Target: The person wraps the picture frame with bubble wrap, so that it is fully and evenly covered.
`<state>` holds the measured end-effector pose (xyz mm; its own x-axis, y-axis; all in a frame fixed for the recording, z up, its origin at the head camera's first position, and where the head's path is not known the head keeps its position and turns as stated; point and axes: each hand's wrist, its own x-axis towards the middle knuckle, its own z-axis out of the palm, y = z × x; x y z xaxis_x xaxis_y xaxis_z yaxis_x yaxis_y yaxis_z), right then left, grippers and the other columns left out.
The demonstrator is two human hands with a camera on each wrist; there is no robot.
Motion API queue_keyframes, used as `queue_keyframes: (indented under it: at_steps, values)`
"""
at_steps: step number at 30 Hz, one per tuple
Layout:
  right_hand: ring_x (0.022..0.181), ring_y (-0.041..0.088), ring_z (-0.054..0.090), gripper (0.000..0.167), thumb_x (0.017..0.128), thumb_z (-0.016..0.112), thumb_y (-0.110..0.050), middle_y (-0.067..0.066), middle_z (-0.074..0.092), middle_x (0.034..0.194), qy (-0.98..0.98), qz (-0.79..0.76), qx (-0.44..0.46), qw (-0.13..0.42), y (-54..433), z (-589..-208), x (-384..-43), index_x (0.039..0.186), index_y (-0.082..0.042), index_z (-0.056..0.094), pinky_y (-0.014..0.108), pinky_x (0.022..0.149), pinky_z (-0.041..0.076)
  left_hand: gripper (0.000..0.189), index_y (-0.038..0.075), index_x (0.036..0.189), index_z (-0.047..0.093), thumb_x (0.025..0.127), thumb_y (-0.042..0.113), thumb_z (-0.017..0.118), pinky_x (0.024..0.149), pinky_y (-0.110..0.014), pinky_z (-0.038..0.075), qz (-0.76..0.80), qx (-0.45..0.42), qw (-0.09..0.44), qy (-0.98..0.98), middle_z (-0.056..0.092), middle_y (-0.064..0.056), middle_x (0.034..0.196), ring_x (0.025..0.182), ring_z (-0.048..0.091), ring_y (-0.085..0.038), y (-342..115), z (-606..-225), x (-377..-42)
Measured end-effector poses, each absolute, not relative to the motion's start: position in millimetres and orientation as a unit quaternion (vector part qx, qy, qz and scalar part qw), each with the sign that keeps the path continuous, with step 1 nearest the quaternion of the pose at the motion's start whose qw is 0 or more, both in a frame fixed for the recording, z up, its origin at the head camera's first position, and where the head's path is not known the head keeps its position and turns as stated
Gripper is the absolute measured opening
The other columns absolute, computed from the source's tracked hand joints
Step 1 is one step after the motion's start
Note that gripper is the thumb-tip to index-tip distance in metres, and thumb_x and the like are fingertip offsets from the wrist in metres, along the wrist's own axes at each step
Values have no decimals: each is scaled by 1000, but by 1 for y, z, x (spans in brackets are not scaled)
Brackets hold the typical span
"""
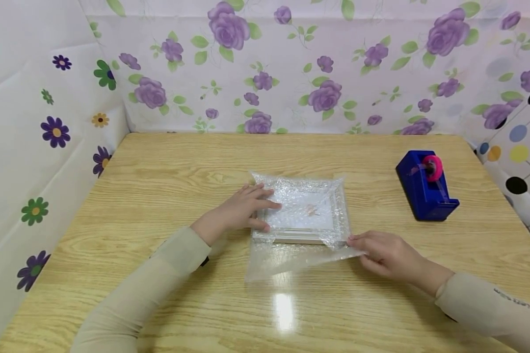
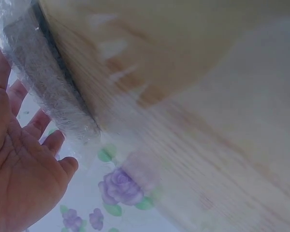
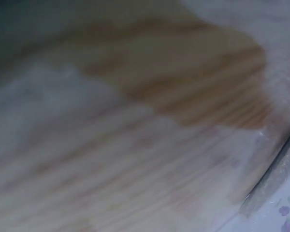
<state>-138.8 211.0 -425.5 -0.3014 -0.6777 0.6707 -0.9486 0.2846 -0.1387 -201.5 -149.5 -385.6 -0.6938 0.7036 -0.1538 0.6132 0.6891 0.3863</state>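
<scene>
A light picture frame lies flat on the table, wrapped over its top and sides in clear bubble wrap. Toward the person, a loose flap of the wrap spreads out past the frame's near edge. My left hand rests on the frame's left side, fingers spread over the wrap; in the left wrist view its palm shows beside the wrapped edge. At the near right corner my right hand pinches the flap's edge between thumb and fingers. The right wrist view is blurred and does not show that hand.
A blue tape dispenser with a pink-cored roll stands at the right of the wooden table. Flowered sheets hang along the back and left, and a dotted sheet at the right.
</scene>
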Motion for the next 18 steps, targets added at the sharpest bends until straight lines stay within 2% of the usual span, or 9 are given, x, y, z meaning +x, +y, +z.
queue_keyframes:
  at_steps: [3,5,8,10,14,18]
  values:
    - [72,17,68,20,90,56,-17,9,72,83,-773,317,502,225,209,-424,-138,88,-3,70,15,71,55,60,22,139,50,84,42,65,118,-55,6,156,360,151,907,28,-9,156,147,9,-33,-150,-385,-202]
    - [68,11,65,5,80,64,-6,5,71,77,-783,351,470,206,208,-424,-138,81,-7,68,11,67,53,60,22,139,50,84,42,65,119,-54,5,157,359,154,907,27,-8,156,147,8,-32,-150,-386,-202]
    - [62,3,56,22,63,67,7,-3,65,68,-803,386,414,189,206,-425,-137,72,-13,62,10,61,48,60,22,139,50,85,40,66,120,-51,7,154,362,152,907,27,-9,156,147,9,-32,-149,-387,-203]
    - [58,1,48,29,60,68,9,-8,58,64,-819,391,377,187,204,-425,-136,68,-16,56,12,57,45,60,20,139,50,84,39,66,120,-49,9,149,363,149,908,28,-9,156,147,10,-32,-149,-387,-204]
    - [55,3,42,33,64,68,8,-11,47,62,-850,381,324,166,199,-419,-135,64,-18,47,16,52,41,62,14,138,51,83,38,68,119,-49,14,138,364,140,910,29,-8,155,146,13,-32,-149,-387,-205]
    - [61,-2,46,32,67,67,7,-14,50,65,-872,370,297,120,196,-410,-135,64,-18,48,17,53,46,64,12,138,51,83,41,68,119,-50,16,149,365,140,908,30,-8,155,146,14,-32,-150,-387,-206]
